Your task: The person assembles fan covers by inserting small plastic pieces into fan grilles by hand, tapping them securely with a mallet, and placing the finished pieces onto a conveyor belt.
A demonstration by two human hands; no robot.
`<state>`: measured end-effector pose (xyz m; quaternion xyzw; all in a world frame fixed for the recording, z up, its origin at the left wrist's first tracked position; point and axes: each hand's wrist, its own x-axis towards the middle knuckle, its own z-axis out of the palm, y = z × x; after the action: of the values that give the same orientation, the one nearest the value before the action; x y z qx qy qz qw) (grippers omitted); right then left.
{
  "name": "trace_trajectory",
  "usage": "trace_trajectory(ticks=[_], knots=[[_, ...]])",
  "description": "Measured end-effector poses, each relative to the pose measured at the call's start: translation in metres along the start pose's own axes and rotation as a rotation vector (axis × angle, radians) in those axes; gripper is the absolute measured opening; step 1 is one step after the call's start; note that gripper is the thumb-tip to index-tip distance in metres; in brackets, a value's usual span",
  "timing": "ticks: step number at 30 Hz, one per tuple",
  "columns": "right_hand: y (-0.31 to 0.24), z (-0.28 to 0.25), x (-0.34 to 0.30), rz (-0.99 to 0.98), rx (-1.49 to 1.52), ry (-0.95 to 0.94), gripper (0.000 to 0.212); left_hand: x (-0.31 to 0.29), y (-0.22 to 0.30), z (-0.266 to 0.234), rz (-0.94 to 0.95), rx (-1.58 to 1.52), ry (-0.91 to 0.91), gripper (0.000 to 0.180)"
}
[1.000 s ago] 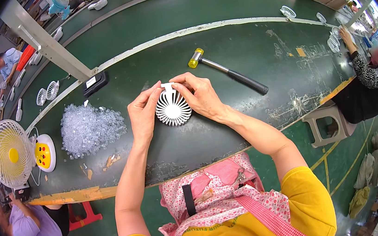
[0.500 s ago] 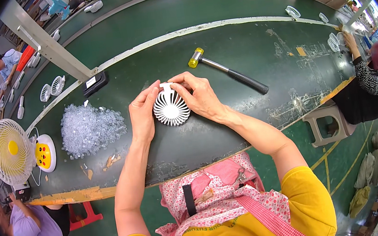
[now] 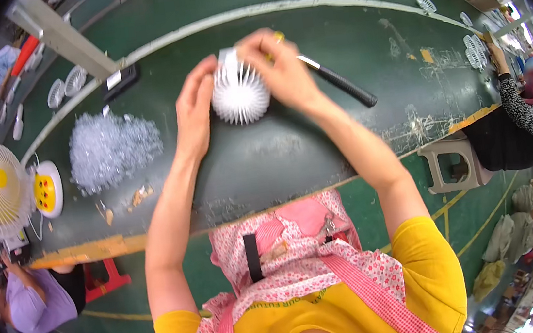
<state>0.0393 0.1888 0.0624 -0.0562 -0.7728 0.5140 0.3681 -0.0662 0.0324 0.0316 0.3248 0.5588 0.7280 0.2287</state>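
Note:
A round white fan grille with radiating ribs and a short stem at its far side lies between my hands above the dark green worktop. My left hand is closed on the upper left edge of the grille, beside the stem. Over the upper right edge bends my right hand, thumb and fingers at the stem and somewhat blurred. A hammer with a black grip lies just right of that hand, which mostly hides its yellow-faced head.
Left of my hands is a heap of small clear plastic pieces. A yellow-and-white desk fan and a black box stand farther left. More white grilles sit beyond the white strip. Co-workers sit on both sides.
My hands and the grille have shifted farther from me in the picture. The view itself has also moved, and the right hand now covers much of the hammer head.

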Motion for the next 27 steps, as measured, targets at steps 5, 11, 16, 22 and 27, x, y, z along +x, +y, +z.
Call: trace_trajectory(ticks=[5, 11, 16, 22, 27], knots=[[0.026, -0.028, 0.075, -0.483, -0.480, 0.322, 0.011, 0.018, -0.010, -0.011, 0.315, 0.315, 0.039, 0.030], [0.040, -0.009, 0.004, -0.381, -0.574, -0.030, 0.024, 0.008, -0.005, -0.019, 0.373, 0.578, 0.013, 0.034], [0.025, -0.009, -0.028, -0.432, -0.539, -0.123, 0.022, -0.021, 0.023, -0.028, 0.429, 0.768, -0.058, 0.029], [0.048, -0.012, -0.029, -0.325, -0.439, -0.057, 0.015, -0.142, 0.074, -0.020, 0.329, 0.976, -0.541, 0.013], [0.050, -0.013, -0.027, -0.324, -0.422, -0.058, 0.014, -0.247, 0.049, 0.002, -0.056, 0.897, -0.672, 0.026]])
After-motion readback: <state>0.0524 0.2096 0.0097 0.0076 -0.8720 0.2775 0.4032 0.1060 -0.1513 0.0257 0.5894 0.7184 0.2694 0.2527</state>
